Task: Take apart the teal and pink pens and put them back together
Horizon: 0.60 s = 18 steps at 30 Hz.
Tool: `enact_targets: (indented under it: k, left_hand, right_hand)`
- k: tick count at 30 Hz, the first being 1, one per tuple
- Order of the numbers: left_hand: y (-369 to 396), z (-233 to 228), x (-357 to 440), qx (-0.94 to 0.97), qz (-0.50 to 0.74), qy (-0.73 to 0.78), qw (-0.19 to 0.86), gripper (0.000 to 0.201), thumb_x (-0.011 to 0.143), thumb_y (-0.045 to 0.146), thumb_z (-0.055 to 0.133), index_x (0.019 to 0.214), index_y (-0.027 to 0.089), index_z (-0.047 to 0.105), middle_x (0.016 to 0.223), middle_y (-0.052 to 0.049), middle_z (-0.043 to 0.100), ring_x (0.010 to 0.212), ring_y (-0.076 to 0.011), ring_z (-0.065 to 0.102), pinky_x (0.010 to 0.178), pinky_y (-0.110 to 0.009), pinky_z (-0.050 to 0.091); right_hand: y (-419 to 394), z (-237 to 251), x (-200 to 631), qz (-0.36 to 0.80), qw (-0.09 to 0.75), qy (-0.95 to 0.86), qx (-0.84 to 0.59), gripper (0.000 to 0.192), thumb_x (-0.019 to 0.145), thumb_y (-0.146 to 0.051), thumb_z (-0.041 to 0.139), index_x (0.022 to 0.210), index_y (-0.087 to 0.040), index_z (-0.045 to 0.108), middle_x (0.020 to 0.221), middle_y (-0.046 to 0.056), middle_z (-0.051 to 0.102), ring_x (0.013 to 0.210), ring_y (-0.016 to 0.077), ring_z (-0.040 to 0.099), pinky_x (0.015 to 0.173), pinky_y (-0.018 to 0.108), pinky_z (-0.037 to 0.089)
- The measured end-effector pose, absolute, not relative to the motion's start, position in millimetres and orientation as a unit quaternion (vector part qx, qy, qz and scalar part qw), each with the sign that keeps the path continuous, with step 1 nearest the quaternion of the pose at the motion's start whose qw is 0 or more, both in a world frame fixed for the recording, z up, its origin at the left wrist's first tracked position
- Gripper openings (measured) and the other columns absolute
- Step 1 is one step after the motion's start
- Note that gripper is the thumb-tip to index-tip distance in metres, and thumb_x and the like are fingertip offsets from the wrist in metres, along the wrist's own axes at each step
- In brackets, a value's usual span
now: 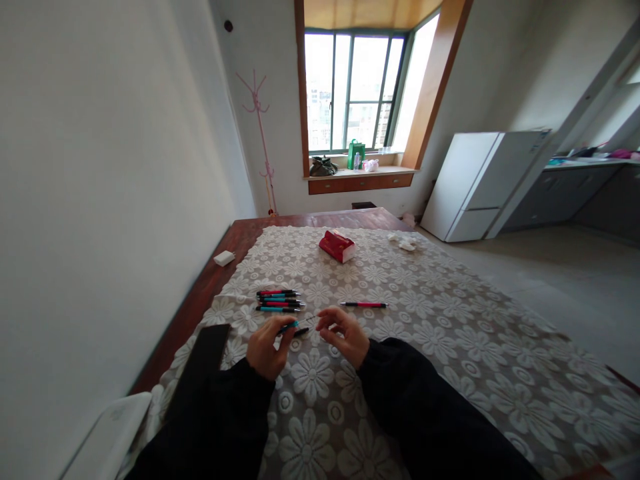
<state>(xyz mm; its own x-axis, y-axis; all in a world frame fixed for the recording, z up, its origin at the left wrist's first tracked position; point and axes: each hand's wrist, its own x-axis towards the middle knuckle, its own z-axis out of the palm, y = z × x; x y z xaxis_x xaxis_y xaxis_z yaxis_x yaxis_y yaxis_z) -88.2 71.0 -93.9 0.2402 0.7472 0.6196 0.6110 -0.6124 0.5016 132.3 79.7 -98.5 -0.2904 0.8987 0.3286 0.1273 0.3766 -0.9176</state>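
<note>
My left hand pinches the blue barrel of an open pen between thumb and fingers. A thin, pale pen refill sticks out of the barrel to the right. Its far end meets the curled fingertips of my right hand. Just below the refill, a short black pen part lies on the cloth. Beyond my left hand is a stack of several red and blue pens with black grips. A single red and black pen lies beyond my right hand.
A lace tablecloth covers most of the wooden table. On it are a red tissue packet, crumpled white tissues and a dark flat slab by my left forearm. A small white box sits near the wall.
</note>
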Motion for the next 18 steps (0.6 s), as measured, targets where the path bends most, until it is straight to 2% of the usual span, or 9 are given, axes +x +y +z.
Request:
enact_targets:
  k: [3,6,8,9,11,13,15,18]
  left_hand:
    - [71,-94,-88,0.771,0.450,0.445,0.077,0.015,0.092,0.021,0.052,0.105,0.022,0.059,0.095,-0.005,0.069,0.088,-0.0182,0.067,0.078,-0.030,0.054]
    - [71,-94,-88,0.769,0.455,0.443,0.073,0.016,0.092,0.021,0.051,0.105,0.022,0.059,0.096,-0.005,0.069,0.088,-0.0179,0.066,0.078,-0.029,0.053]
    - [71,-94,-88,0.771,0.454,0.441,0.071,0.016,0.092,0.021,0.051,0.105,0.021,0.059,0.096,-0.004,0.069,0.088,-0.0176,0.066,0.078,-0.029,0.053]
    - [71,-94,-88,0.771,0.454,0.441,0.071,0.016,0.092,0.020,0.050,0.106,0.021,0.059,0.095,-0.004,0.069,0.087,-0.0175,0.066,0.078,-0.029,0.053]
    - [71,-94,-88,0.770,0.454,0.442,0.070,0.016,0.092,0.020,0.051,0.105,0.021,0.060,0.094,-0.004,0.068,0.087,-0.0174,0.066,0.077,-0.029,0.053]
    - [72,-94,-88,0.768,0.456,0.445,0.068,0.015,0.092,0.021,0.051,0.104,0.021,0.060,0.093,-0.004,0.068,0.085,-0.0172,0.066,0.076,-0.028,0.053]
    - [72,-94,-88,0.767,0.456,0.446,0.067,0.015,0.091,0.021,0.051,0.104,0.021,0.060,0.093,-0.004,0.068,0.085,-0.0172,0.066,0.076,-0.028,0.053]
    - [71,-93,-88,0.768,0.456,0.446,0.066,0.016,0.091,0.020,0.051,0.105,0.022,0.060,0.093,-0.004,0.068,0.085,-0.0173,0.066,0.076,-0.028,0.053]
  right_hand:
    - [77,-101,130,0.276,0.411,-0.786,-0.370,0.019,0.084,-0.023,0.059,0.102,-0.021,0.060,0.106,0.008,0.066,0.098,0.0204,0.060,0.083,0.036,0.049]
    - [74,-105,126,0.159,0.291,-0.877,-0.348,0.031,0.085,-0.032,0.062,0.115,-0.025,0.061,0.139,0.008,0.050,0.131,0.0279,0.039,0.107,0.048,0.032]
    - [73,-109,123,0.127,0.224,-0.898,-0.357,0.042,0.085,-0.040,0.064,0.125,-0.029,0.057,0.147,0.006,0.042,0.138,0.0311,0.029,0.111,0.055,0.020]
    - [73,-111,122,0.123,0.209,-0.900,-0.362,0.043,0.085,-0.042,0.064,0.126,-0.030,0.056,0.146,0.006,0.044,0.137,0.0315,0.031,0.112,0.057,0.017]
    - [74,-112,122,0.125,0.218,-0.897,-0.364,0.036,0.086,-0.040,0.063,0.120,-0.028,0.060,0.135,0.006,0.055,0.128,0.0293,0.042,0.112,0.056,0.016]
    - [78,-110,124,0.127,0.249,-0.886,-0.369,0.019,0.087,-0.032,0.062,0.104,-0.023,0.065,0.116,0.006,0.066,0.112,0.0244,0.054,0.108,0.049,0.025]
    - [81,-106,129,0.129,0.269,-0.872,-0.389,0.004,0.086,-0.023,0.062,0.088,-0.021,0.064,0.099,0.005,0.068,0.097,0.0208,0.059,0.097,0.041,0.036]
    - [84,-101,134,0.131,0.251,-0.861,-0.423,0.006,0.080,-0.014,0.065,0.083,-0.019,0.062,0.091,0.005,0.067,0.089,0.0212,0.059,0.082,0.035,0.043]
